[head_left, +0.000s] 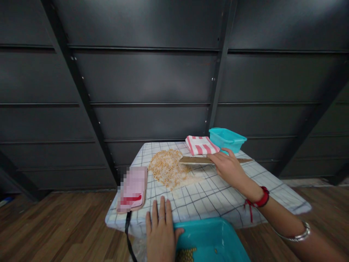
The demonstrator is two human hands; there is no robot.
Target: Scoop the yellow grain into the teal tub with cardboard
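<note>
My right hand (228, 166) grips a long flat brown strip, like a piece of cardboard (196, 159), lying across the far part of the small table (212, 198). The strip's left end touches a heap of yellowish grains (169, 168) spread on the checked cloth. My left hand (160, 233) rests flat with fingers stretched out at the near table edge, its thumb against the rim of a turquoise tub (209, 238) that holds some of the same grains.
A folded red-and-white striped cloth (201, 145) and a smaller turquoise tub (227, 138) sit at the table's far side. A pink phone-like object (132, 188) with a black cord lies on the left edge. Dark metal wall panels stand behind; wooden floor surrounds the table.
</note>
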